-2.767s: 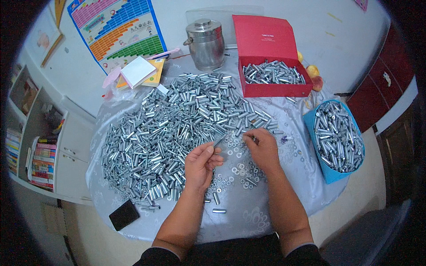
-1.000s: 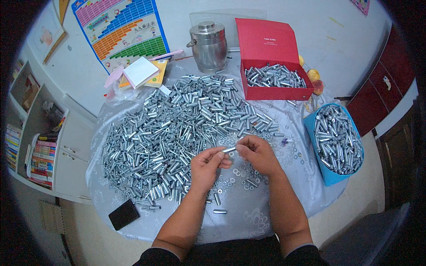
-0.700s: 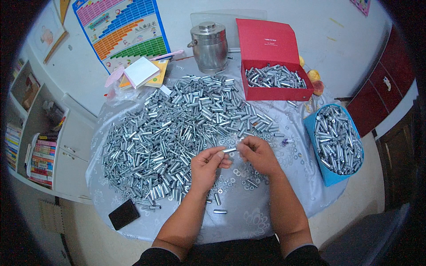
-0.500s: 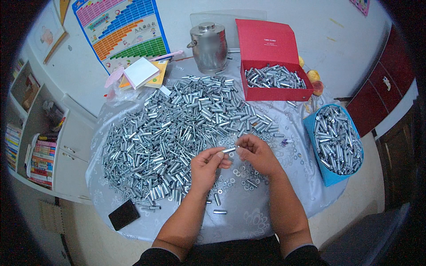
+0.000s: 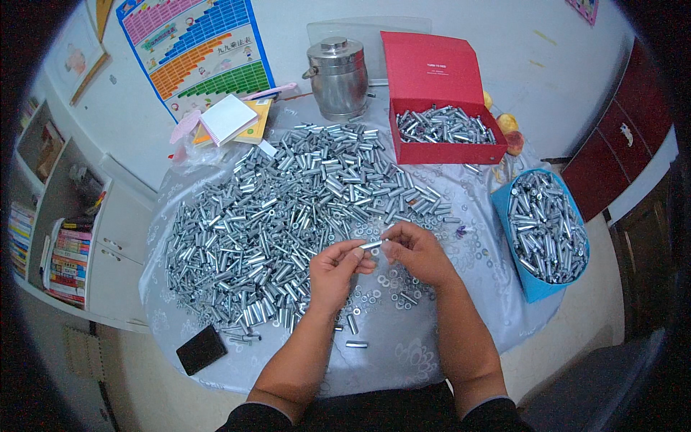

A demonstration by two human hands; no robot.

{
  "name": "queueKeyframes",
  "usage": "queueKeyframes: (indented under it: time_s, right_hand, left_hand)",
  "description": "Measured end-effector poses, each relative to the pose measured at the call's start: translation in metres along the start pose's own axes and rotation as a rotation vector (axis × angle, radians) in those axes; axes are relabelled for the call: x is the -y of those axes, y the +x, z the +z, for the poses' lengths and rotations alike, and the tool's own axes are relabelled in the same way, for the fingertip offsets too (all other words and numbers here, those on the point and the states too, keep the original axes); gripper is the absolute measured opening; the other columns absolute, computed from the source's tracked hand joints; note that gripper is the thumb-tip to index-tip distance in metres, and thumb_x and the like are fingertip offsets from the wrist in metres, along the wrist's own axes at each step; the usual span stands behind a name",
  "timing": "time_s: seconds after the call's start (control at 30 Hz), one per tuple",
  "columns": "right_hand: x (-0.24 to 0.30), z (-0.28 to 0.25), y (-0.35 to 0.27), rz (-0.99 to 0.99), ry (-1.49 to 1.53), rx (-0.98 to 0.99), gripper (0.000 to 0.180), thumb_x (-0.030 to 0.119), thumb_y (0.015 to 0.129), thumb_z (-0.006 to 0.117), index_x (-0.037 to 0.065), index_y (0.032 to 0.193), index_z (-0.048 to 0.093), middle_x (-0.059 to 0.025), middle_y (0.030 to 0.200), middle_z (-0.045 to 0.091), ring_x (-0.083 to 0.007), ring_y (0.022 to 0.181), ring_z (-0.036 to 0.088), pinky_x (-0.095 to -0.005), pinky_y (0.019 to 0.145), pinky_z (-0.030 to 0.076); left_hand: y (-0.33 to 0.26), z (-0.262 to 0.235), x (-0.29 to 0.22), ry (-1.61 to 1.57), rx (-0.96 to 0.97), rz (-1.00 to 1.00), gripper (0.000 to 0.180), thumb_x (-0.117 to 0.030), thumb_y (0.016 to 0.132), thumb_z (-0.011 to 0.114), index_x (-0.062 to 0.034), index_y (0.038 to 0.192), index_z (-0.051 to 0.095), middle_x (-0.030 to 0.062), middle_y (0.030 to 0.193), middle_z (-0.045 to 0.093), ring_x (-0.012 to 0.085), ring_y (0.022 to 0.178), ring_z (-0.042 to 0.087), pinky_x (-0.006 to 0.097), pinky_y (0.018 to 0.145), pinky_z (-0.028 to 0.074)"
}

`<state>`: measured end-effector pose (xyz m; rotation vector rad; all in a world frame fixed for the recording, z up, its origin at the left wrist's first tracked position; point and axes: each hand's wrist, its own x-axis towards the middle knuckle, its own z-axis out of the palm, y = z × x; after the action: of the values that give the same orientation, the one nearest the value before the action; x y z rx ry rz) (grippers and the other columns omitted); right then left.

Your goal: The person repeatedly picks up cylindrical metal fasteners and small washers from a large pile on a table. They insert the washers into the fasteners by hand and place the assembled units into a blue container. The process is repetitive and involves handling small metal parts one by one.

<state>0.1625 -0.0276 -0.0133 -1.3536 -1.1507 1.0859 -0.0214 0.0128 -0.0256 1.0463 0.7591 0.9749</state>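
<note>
A shiny metal sleeve (image 5: 371, 245) is held level between my two hands, over the near right side of a heap of similar parts. My left hand (image 5: 337, 268) pinches its left end between thumb and fingers. At its right end, my right hand (image 5: 415, 250) is closed with thumb and forefinger together; whether a small part sits in that pinch is hidden by the fingertips. The heap of metal sleeves and bolts (image 5: 252, 223) spreads across the left and middle of the table. Loose washers (image 5: 368, 297) lie scattered just below my hands.
A red box (image 5: 446, 153) of metal parts stands at the back right, lid up. Right of the table is a blue bin (image 5: 529, 277) full of parts. A steel pot (image 5: 338, 86), notebooks (image 5: 229, 119) and a black phone-like slab (image 5: 201, 350) rest around the heap.
My right fingers have shifted very slightly at the sleeve's right end. Otherwise both hands and the sleeve hold the same place.
</note>
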Motion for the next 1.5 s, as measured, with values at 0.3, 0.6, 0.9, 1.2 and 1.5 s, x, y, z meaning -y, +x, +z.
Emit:
queueKeyframes:
  time_s: [0.3, 0.6, 0.9, 1.2, 1.5]
  right_hand:
    - [0.004, -0.007, -0.001, 0.097, -0.08, 0.04, 0.016, 0.016, 0.094, 0.061, 0.0, 0.091, 0.062, -0.0032, 0.074, 0.062, -0.0107, 0.063, 0.057, -0.0263, 0.06, 0.048]
    - [0.007, -0.011, -0.023, -0.05, 0.098, -0.053, 0.02, 0.011, 0.087, 0.07, 0.0, 0.103, 0.065, -0.0046, 0.089, 0.066, -0.0099, 0.075, 0.061, -0.0256, 0.068, 0.05]
    - [0.013, -0.032, -0.086, -0.07, -0.013, -0.235, 0.021, 0.006, 0.081, 0.075, 0.003, 0.101, 0.069, -0.0036, 0.089, 0.067, -0.0099, 0.083, 0.062, -0.0265, 0.075, 0.05]
    - [0.001, -0.059, -0.147, -0.155, -0.051, -0.393, 0.02, 0.006, 0.081, 0.075, 0.001, 0.099, 0.068, -0.0056, 0.09, 0.067, -0.0121, 0.08, 0.062, -0.028, 0.071, 0.05]
    - [0.004, -0.079, -0.179, -0.068, 0.088, -0.521, 0.025, 0.002, 0.082, 0.072, 0.001, 0.106, 0.066, -0.0041, 0.088, 0.065, -0.011, 0.078, 0.061, -0.025, 0.072, 0.049]
  left_hand:
    - [-0.003, 0.003, -0.001, -0.007, 0.033, 0.021, 0.02, 0.0, 0.089, 0.062, 0.0054, 0.109, 0.066, 0.0151, 0.092, 0.07, 0.021, 0.078, 0.07, 0.031, 0.071, 0.059]
    - [-0.007, 0.013, 0.001, 0.037, 0.117, 0.097, 0.024, -0.001, 0.09, 0.061, 0.0057, 0.113, 0.063, 0.0153, 0.093, 0.07, 0.0207, 0.081, 0.07, 0.031, 0.072, 0.059]
    - [-0.03, 0.046, -0.015, -0.014, 0.307, -0.136, 0.023, -0.005, 0.092, 0.061, 0.0043, 0.113, 0.064, 0.0143, 0.094, 0.069, 0.0202, 0.081, 0.07, 0.031, 0.073, 0.059]
    - [-0.05, 0.091, -0.009, -0.012, 0.443, -0.26, 0.022, -0.001, 0.092, 0.06, 0.0045, 0.113, 0.064, 0.0145, 0.097, 0.07, 0.0204, 0.085, 0.07, 0.032, 0.075, 0.059]
    - [-0.052, 0.127, 0.011, 0.042, 0.569, -0.185, 0.022, -0.003, 0.091, 0.061, 0.0049, 0.11, 0.065, 0.0145, 0.094, 0.07, 0.0231, 0.081, 0.07, 0.034, 0.074, 0.059]
